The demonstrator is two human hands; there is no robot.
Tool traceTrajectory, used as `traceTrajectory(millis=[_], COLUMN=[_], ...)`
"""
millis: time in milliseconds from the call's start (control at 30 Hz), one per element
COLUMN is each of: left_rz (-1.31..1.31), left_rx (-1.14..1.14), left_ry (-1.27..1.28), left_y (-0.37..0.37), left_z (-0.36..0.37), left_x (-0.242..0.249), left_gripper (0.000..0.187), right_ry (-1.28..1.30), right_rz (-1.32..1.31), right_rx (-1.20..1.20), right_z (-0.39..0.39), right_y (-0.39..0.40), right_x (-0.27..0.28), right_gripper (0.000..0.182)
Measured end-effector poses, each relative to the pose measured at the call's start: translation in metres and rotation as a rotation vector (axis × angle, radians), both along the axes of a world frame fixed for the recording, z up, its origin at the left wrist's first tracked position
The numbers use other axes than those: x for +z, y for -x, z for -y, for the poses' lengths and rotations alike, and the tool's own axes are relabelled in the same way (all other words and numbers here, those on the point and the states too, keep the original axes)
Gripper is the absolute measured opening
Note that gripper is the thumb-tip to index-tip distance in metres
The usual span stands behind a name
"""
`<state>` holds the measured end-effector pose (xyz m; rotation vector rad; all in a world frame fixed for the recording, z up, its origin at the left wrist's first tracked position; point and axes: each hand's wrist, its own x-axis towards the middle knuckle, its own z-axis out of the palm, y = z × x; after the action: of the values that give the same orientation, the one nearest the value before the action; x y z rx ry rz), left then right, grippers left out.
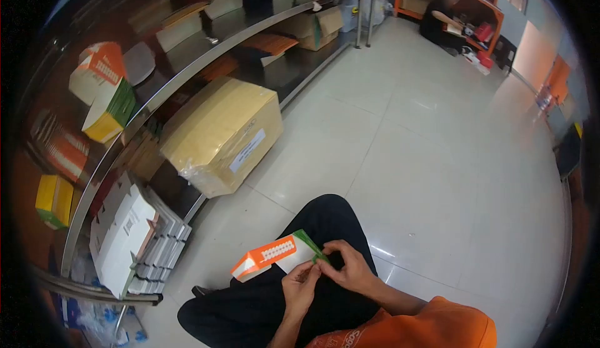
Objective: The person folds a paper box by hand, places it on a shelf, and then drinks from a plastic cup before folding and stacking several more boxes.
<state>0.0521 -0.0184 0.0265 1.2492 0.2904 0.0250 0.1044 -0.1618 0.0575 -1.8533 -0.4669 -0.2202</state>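
A small folding carton [275, 253], orange, white and green, lies across my lap. Its orange end is folded into shape and points left, while the green end sits between my hands. My left hand [300, 287] is closed in a pinch at the lower corner of the green edge. My right hand [347, 268] pinches the same green end from the right, fingertips close to those of the left. The fingers partly hide this end of the carton. My legs are crossed beneath it in black trousers [334, 220].
On the left stands a metal shelf rack [187, 57] with paper cartons. A large brown box [228, 132] juts from its lower level, near a stack of flat white cartons [128, 242]. Another person [440, 23] sits far back by an orange shelf [494, 14]. Tiled floor [431, 179] stretches ahead.
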Motion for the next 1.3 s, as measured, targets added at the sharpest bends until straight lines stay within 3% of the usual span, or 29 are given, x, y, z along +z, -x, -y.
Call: traceTrajectory(millis=[33, 200, 300, 367, 433, 500, 567, 633, 767, 833, 967, 1133, 1300], left_rz=[-0.015, -0.101, 0.001, -0.116, -0.095, -0.041, -0.097, -0.079, -0.095, -0.052, 0.009, 0.043, 0.038], left_rx=[0.033, 0.125, 0.166, 0.154, 0.205, 0.113, 0.118, 0.058, 0.036, 0.058, 0.136, 0.168, 0.156], left_ry=[0.016, -0.047, 0.039, -0.065, -0.038, 0.135, 0.156, 0.161, 0.110, 0.210, 0.237, 0.544, 0.505], left_y=[-0.001, -0.008, -0.010, -0.011, -0.009, -0.010, -0.011, -0.011, -0.010, -0.009, -0.005, -0.001, 0.002], left_z=[0.003, 0.018, 0.029, 0.024, 0.028, 0.023, 0.021, 0.016, 0.012, 0.012, 0.008, -0.002, -0.002], left_x=[0.002, -0.008, -0.033, -0.016, -0.012, -0.005, -0.003, -0.001, -0.001, 0.003, 0.009, -0.005, 0.000], left_gripper=[0.021, 0.021, 0.023, 0.022, 0.024, 0.026, 0.028, 0.028, 0.030, 0.030, 0.030, 0.031, 0.029], right_ry=[0.179, 0.280, 0.302, 0.266, 0.102, 0.055, -0.164, -0.180, -0.256, -0.299, -0.223, -0.084, -0.115], right_rz=[0.037, -0.019, -0.048, -0.056, -0.128, -0.192, -0.421, -0.464, -0.390, -0.327, -0.130, -0.002, 0.058], right_rx=[0.007, -0.064, -0.044, 0.015, 0.035, 0.060, 0.116, 0.131, 0.092, 0.057, 0.017, 0.083, 0.050], right_z=[0.000, 0.002, -0.001, 0.002, 0.007, 0.008, 0.011, 0.011, -0.005, -0.015, -0.032, -0.040, -0.042], right_y=[-0.004, -0.009, -0.009, -0.011, -0.009, -0.013, -0.016, -0.017, -0.013, -0.009, -0.006, -0.004, -0.002], right_x=[0.001, -0.003, -0.002, -0.017, -0.016, -0.018, -0.021, -0.019, -0.021, -0.020, -0.011, -0.003, -0.008], right_gripper=[0.020, 0.011, 0.010, 0.009, 0.008, 0.007, 0.005, 0.004, 0.005, 0.007, 0.010, 0.012, 0.011])
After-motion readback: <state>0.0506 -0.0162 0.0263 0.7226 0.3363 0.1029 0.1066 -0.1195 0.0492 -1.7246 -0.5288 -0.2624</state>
